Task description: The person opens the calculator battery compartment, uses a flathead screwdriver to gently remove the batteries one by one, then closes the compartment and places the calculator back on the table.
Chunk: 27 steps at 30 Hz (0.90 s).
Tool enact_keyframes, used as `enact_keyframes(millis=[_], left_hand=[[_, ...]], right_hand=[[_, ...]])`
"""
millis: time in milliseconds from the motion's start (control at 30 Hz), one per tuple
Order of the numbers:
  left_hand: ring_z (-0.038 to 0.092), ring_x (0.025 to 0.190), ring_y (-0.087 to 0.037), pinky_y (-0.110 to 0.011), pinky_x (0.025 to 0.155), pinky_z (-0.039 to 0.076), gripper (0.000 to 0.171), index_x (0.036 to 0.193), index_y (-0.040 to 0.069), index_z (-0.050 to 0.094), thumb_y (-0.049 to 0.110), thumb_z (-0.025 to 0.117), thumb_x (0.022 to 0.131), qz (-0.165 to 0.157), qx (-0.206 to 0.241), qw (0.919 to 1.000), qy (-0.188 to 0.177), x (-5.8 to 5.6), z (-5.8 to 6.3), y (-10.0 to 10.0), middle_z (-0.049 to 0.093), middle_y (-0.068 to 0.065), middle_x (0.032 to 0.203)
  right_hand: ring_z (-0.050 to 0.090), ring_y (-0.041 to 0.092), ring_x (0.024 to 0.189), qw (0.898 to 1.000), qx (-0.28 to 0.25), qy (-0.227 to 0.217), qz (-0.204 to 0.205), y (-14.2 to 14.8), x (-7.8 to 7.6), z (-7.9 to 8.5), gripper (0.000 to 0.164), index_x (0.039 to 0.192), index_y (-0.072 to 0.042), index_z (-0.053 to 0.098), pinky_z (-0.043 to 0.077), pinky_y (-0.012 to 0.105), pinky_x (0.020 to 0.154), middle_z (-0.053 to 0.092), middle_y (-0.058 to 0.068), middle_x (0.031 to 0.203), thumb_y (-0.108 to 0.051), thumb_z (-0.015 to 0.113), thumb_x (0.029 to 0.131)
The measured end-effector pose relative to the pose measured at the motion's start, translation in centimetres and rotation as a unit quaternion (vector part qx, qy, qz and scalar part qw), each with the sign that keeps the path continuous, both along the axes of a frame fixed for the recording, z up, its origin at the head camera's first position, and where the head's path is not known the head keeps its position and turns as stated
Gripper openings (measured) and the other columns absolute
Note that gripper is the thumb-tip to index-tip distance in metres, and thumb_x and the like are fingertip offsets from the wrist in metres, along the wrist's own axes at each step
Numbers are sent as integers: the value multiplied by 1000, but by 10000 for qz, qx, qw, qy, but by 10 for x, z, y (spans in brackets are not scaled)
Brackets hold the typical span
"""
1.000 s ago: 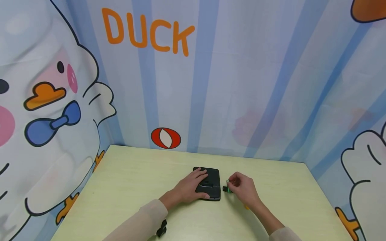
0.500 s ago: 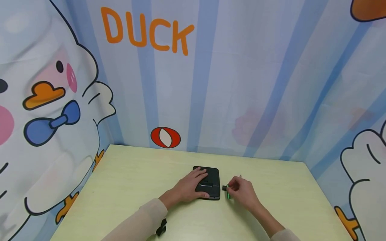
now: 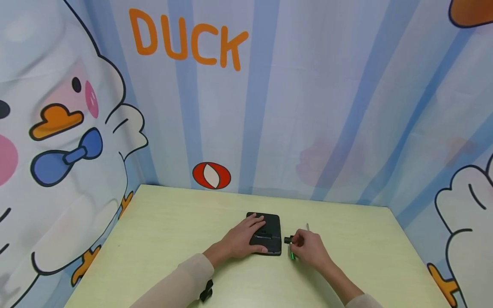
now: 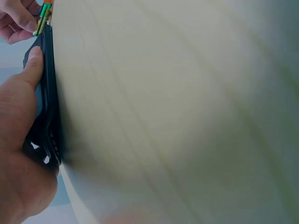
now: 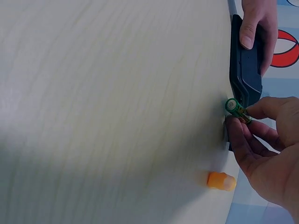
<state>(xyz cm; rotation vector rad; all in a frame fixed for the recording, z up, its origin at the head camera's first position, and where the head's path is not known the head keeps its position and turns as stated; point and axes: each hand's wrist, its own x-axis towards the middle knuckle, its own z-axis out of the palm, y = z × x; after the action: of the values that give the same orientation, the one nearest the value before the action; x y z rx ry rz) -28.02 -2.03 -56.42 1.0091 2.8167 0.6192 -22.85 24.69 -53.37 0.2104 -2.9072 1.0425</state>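
My left hand (image 3: 242, 239) rests on a flat black device with rounded corners (image 3: 272, 231), fingers spread over its left side, thumb near its front edge. The thumb (image 4: 33, 65) lies on its upper face in the left wrist view. Just right of the device, my right hand (image 3: 308, 246) pinches a green cylindrical battery (image 5: 238, 111) between thumb and fingertips. Its flat end faces the camera in the right wrist view. A small black piece (image 3: 287, 240) sits between the device and my right fingertips, partly hidden by them.
An orange object (image 5: 221, 181) lies on the table (image 3: 161, 231) near the right hand. A thin pale stick-like thing (image 3: 307, 226) shows behind that hand. Another black object (image 3: 206, 291) lies by my left sleeve. A printed duck curtain (image 3: 308, 107) stands behind the table.
The right hand has shifted slightly and turned the battery, so its green end now points toward the front. The pale stick-like thing has come into view behind that hand. The left hand stays put.
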Motion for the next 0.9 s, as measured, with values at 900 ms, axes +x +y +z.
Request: enact_keyframes(millis=[900], left_hand=[[17,163,-21,-48,122,38,90,166,18,39,69,64,96,4,49,10000,23,0,0,-1,30,3,173]], right_hand=[[52,13,64,9971,690,-283,-116,-13,2,6,19,78,-10,64,46,30,58,59,-2,71,1,77,85]])
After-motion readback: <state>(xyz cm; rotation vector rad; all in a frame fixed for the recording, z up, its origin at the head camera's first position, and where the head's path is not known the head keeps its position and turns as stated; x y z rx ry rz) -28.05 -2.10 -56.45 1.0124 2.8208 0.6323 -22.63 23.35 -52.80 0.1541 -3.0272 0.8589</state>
